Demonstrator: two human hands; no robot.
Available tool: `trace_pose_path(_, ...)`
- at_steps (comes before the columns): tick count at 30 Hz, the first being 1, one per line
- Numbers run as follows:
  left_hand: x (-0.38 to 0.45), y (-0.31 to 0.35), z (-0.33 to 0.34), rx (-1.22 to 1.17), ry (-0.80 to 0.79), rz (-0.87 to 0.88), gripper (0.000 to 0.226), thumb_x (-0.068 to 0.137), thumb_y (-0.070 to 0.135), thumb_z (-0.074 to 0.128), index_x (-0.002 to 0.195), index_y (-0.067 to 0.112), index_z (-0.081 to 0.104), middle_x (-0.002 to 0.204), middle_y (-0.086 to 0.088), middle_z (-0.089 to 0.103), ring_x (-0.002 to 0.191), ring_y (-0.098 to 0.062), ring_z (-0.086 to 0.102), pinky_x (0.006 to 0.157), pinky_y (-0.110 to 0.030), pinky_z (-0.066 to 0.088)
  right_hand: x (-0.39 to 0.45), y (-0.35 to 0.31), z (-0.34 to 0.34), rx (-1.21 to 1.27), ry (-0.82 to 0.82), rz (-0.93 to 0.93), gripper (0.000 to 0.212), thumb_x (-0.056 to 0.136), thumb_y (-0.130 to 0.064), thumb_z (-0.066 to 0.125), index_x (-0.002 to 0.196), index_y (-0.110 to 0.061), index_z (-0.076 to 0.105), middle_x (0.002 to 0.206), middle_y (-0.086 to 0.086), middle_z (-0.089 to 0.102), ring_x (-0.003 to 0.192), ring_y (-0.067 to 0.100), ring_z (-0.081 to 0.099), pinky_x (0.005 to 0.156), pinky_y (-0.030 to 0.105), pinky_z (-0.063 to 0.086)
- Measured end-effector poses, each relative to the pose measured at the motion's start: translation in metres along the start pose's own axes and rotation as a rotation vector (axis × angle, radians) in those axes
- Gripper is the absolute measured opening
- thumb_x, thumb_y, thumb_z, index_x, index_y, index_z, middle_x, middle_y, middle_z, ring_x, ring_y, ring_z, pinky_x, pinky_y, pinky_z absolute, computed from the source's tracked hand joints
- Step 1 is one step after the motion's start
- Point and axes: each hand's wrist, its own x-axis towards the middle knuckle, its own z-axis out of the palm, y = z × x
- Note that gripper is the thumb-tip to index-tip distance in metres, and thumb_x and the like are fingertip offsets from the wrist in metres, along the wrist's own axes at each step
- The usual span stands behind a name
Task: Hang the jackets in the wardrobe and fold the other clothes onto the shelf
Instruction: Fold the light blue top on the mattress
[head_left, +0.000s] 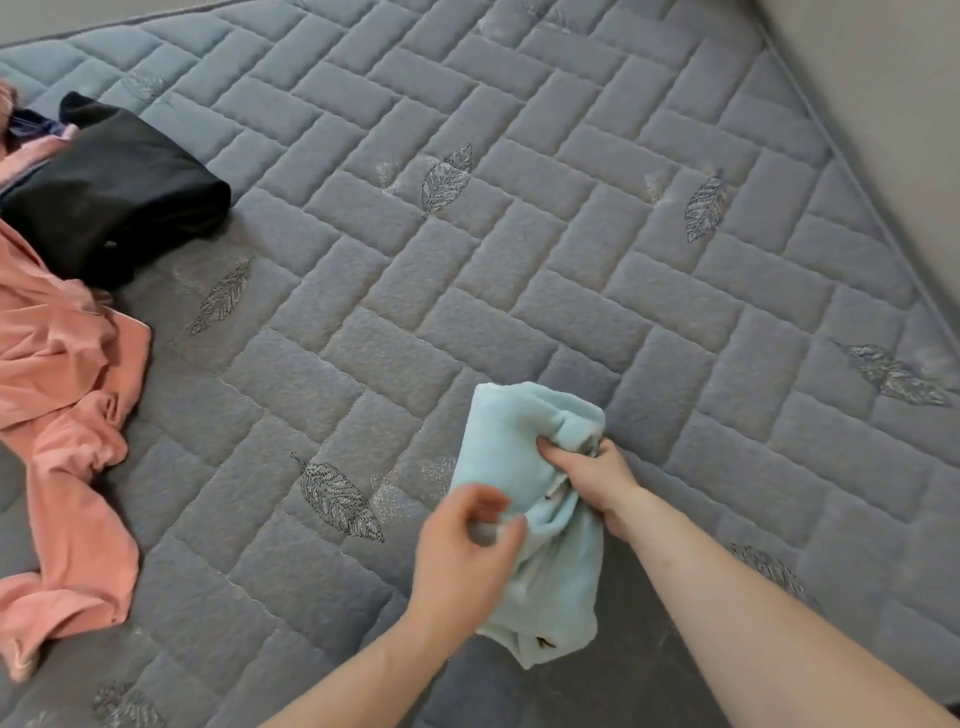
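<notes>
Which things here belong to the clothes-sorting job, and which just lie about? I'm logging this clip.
Job:
light blue garment, gripped by right hand and left hand
pink garment, loose
black folded garment

Lying about:
grey quilted mattress, only the work surface

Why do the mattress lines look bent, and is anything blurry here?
Head view: the wide-angle lens bows the quilted mattress seams toward the edges; light is soft and even, no glare; the left hand is slightly motion-blurred at the fingertips, while the right hand gripping the light blue cloth is sharper; the pink garment at the left edge looks soft.
</notes>
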Motion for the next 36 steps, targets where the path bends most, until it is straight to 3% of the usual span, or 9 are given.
trace_pose_path(2,0.002,-0.009,-0.002,-0.018,0.202,-0.271,0.059,0.065,0.052,0.083,0.115,0.036,0.056,0.117,0.018,0.056,0.11,-0.007,0.058,0.096,-0.034,0.049,0.002,0.001,0.005,0.071,-0.017,0.027,0.113,0.038,-0.067,0.091,0.133,-0.02,0.052,0.119,0.001,0.07,0.106,0.025,0.069,0.102,0.049,0.055)
trace_pose_path(6,-0.009,-0.023,0.011,-0.387,0.027,-0.932,0.135,0.038,0.068,0.094,0.149,0.017,0.037,0.141,-0.004,0.055,0.123,-0.029,0.06,0.107,-0.047,0.049,0.002,0.009,0.011,0.166,0.004,0.049,0.115,0.038,-0.068,0.091,0.135,-0.02,0.052,0.115,0.002,0.072,0.104,0.026,0.071,0.099,0.049,0.056)
trace_pose_path(9,-0.024,-0.022,0.034,-0.653,-0.084,-0.837,0.123,0.028,0.071,0.096,0.136,0.026,0.058,0.119,0.006,0.075,0.11,-0.019,0.072,0.102,-0.047,0.055,0.0,0.014,0.009,0.213,-0.017,0.091,0.107,0.044,-0.067,0.092,0.134,-0.018,0.059,0.116,0.004,0.075,0.105,0.028,0.071,0.099,0.048,0.056)
trace_pose_path(15,-0.037,-0.02,0.033,-0.582,0.084,-0.704,0.117,0.03,0.057,0.102,0.131,0.021,0.055,0.115,0.005,0.075,0.103,-0.014,0.074,0.094,-0.045,0.059,-0.033,0.024,0.017,0.441,0.023,0.076,0.049,0.076,-0.047,0.087,0.112,-0.015,0.075,0.094,0.002,0.081,0.09,0.025,0.078,0.08,0.039,0.062)
trace_pose_path(19,-0.055,-0.002,-0.019,-0.457,0.147,-0.505,0.109,0.039,0.046,0.102,0.132,0.025,0.048,0.12,0.007,0.07,0.104,-0.009,0.072,0.095,-0.044,0.059,-0.09,0.031,0.034,0.699,0.043,0.099,0.051,0.084,-0.047,0.081,0.117,-0.01,0.074,0.106,0.01,0.08,0.099,0.033,0.076,0.094,0.053,0.059)
trace_pose_path(21,-0.067,0.015,-0.052,-0.413,0.029,-0.362,0.107,0.047,0.039,0.104,0.137,0.023,0.048,0.128,0.002,0.069,0.113,-0.014,0.07,0.098,-0.047,0.057,-0.129,0.028,0.041,0.804,0.054,0.098,0.051,0.088,-0.046,0.077,0.122,-0.009,0.073,0.113,0.011,0.078,0.105,0.035,0.074,0.098,0.056,0.057)
trace_pose_path(26,-0.109,0.06,-0.121,-0.238,-0.176,-0.116,0.121,0.048,0.023,0.103,0.143,0.031,0.03,0.14,0.014,0.054,0.127,-0.001,0.056,0.1,-0.024,0.05,-0.226,0.016,0.047,0.945,0.008,0.083,0.054,0.09,-0.05,0.072,0.129,-0.014,0.07,0.122,0.011,0.075,0.113,0.036,0.071,0.101,0.057,0.054)
trace_pose_path(30,-0.126,0.092,-0.175,-0.259,-0.326,-0.085,0.086,0.061,0.009,0.094,0.137,0.024,0.054,0.126,0.001,0.072,0.115,-0.019,0.07,0.085,-0.034,0.061,-0.303,0.013,0.047,0.957,-0.124,0.027,0.052,0.094,-0.056,0.064,0.129,-0.018,0.072,0.124,0.01,0.075,0.111,0.031,0.073,0.091,0.046,0.06)
trace_pose_path(36,-0.168,0.121,-0.248,-0.253,-0.498,-0.167,0.057,0.055,0.018,0.09,0.107,0.035,0.074,0.106,0.005,0.079,0.096,-0.019,0.076,0.068,-0.03,0.061,-0.406,0.033,0.052,0.89,-0.143,-0.098,0.054,0.089,-0.048,0.071,0.134,-0.02,0.07,0.13,0.009,0.072,0.119,0.031,0.069,0.102,0.047,0.055)
